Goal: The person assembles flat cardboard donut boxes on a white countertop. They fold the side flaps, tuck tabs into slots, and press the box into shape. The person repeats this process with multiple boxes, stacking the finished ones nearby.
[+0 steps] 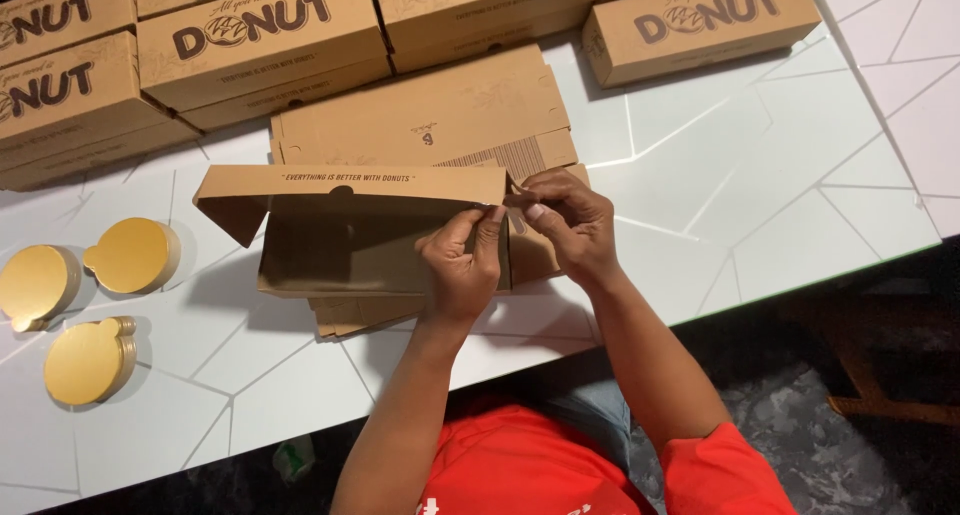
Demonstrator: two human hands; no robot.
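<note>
The left hand point(462, 265) is curled closed, thumb and fingertips pinching the right end wall of a half-folded brown cardboard box point(350, 240). The right hand point(570, 225) sits just beside it, fingers bent and pinched on a small cardboard flap point(520, 200) at the same upper right corner of the box; the fingertips of the two hands nearly touch there. Both forearms reach in from the near edge, above a red shirt point(540, 465).

The box lies at the middle of the white bench point(780, 175), open side facing up, its long far wall standing and a corner flap hanging loose at its left end. It rests on a stack of flat, unfolded box blanks point(430, 115), which stick out beyond it on the far side and also show at its near edge.

Along the far edge of the bench stands a row of finished brown boxes point(250, 35), closed, some stacked two high, with one more box point(700, 20) set apart at the far right. To the left, well apart from the hands, lie three stacks of round gold cake boards point(130, 255) with small tabs. The bench surface is white with pale angular lines.
</note>
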